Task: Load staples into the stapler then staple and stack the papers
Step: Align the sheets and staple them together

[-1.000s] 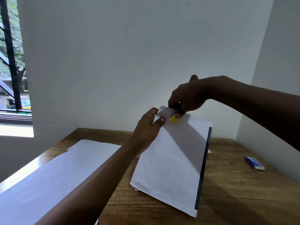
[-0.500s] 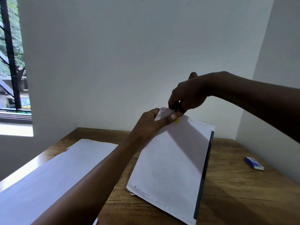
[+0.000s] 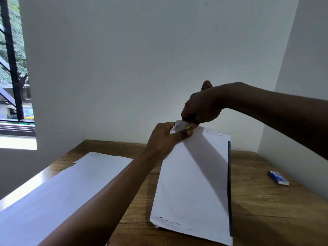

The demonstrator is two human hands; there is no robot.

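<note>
I hold a set of white papers (image 3: 193, 183) tilted up off the wooden table (image 3: 266, 210). My left hand (image 3: 165, 139) pinches their top left corner, which is creased. My right hand (image 3: 200, 109) grips a small stapler (image 3: 190, 123) at that same corner; only a dark part and a yellow tip show between the fingers. A dark strip runs down the papers' right edge. A larger stack of white papers (image 3: 58, 194) lies flat on the table to the left.
A small blue and white box (image 3: 278, 178) lies on the table at the right, near the wall. White walls close in behind and to the right. A window (image 3: 12, 68) is at the far left.
My left thumb slid right along the corner toward the stapler, covering most of its yellow tip. The held papers shifted slightly left and lower.
</note>
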